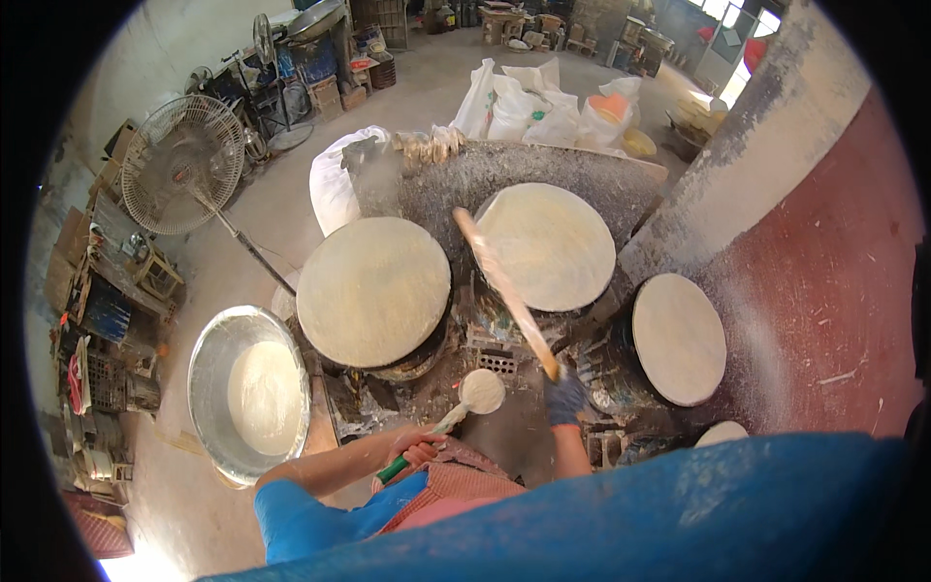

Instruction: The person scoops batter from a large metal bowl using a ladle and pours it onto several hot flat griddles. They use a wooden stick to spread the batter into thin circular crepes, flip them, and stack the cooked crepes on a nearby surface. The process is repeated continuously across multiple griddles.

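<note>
My left hand (417,446) is bare and closed round the green handle of a ladle (482,391), whose round bowl holds pale batter. My right hand (565,400), in a dark glove, grips the end of a long flat wooden spreader (507,291). The spreader slants up and left, over the left edge of the far round griddle (548,247); whether it touches cannot be told. Pale sheets of batter cover that griddle, the left griddle (373,291) and the right griddle (679,339). A large metal basin (199,388) with batter stands at the left.
A standing fan (184,165) rises at the far left. Behind the griddles runs a sooty low wall (417,189), with white sacks (524,107) beyond it. A pillar (756,145) stands at the right. Part of another pale round (722,434) shows at lower right.
</note>
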Available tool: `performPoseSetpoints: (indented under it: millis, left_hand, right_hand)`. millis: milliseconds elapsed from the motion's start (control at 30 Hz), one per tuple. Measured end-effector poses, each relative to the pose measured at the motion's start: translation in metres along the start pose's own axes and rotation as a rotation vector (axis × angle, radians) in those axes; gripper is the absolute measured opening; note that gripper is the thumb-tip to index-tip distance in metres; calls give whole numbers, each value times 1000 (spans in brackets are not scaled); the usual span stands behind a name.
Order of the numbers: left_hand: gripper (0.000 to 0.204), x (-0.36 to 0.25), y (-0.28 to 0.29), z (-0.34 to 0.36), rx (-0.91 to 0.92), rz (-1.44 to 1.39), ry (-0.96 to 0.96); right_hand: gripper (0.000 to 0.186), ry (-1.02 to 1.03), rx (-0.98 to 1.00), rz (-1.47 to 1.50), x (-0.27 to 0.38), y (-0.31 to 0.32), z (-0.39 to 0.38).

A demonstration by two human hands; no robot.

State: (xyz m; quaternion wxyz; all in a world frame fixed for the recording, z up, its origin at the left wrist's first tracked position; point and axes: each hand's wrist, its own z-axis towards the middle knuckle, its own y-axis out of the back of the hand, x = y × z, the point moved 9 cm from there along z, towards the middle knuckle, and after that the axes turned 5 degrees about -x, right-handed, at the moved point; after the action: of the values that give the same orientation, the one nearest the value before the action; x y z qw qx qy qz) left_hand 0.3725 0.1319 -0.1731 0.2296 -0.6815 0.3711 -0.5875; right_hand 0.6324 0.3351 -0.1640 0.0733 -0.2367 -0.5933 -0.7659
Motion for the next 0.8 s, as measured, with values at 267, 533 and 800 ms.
performPoseSetpoints:
  millis: [267, 533, 800]
  left_hand:
    - [12, -44, 3, -64, -315, 252, -372]
    - [34, -43, -12, -83, -432, 247, -533]
    - [33, -51, -18, -81, -490, 359, -492]
  right_hand:
    - [38, 133, 7, 35, 210, -109, 175]
    - [41, -349, 140, 156, 232, -173, 286]
    - [34, -313, 96, 163, 221, -163, 300]
